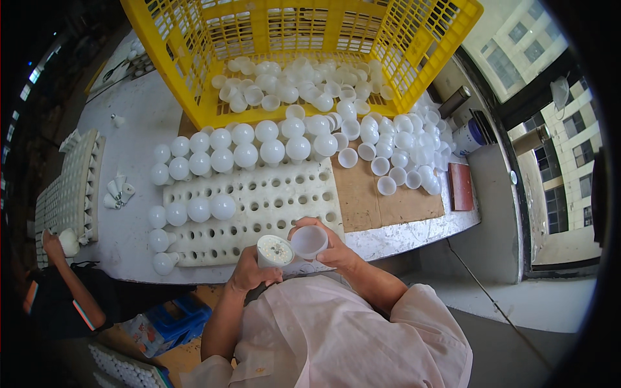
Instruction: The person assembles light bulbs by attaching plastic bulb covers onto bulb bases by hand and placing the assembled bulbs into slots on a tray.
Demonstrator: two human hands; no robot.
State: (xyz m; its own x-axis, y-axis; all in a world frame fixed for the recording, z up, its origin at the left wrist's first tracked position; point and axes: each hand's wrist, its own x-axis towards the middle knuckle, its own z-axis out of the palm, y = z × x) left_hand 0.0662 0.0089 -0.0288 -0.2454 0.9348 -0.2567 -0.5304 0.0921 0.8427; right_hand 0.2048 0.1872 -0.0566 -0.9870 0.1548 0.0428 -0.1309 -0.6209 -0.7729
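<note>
My left hand point(248, 270) is closed round a light bulb base point(275, 251), its round white board with small dots facing up. In my right hand point(336, 252) is a hollow white bulb cover point(310, 241), its open side toward me. The two parts are side by side, near the front edge of a white foam tray point(278, 202) with rows of holes. Rows of bulbs with round white covers point(246, 155) fill the tray's far side. A shorter row of such bulbs point(198, 209) is at its left, with a few lying at the left edge.
Beyond the tray, a yellow plastic crate point(204, 107) on its side holds many loose covers. More covers point(414, 145) are heaped at right on cardboard point(381, 204), near a dark red box point(460, 187). At left are foam trays point(81, 181) and another person's hand point(53, 246).
</note>
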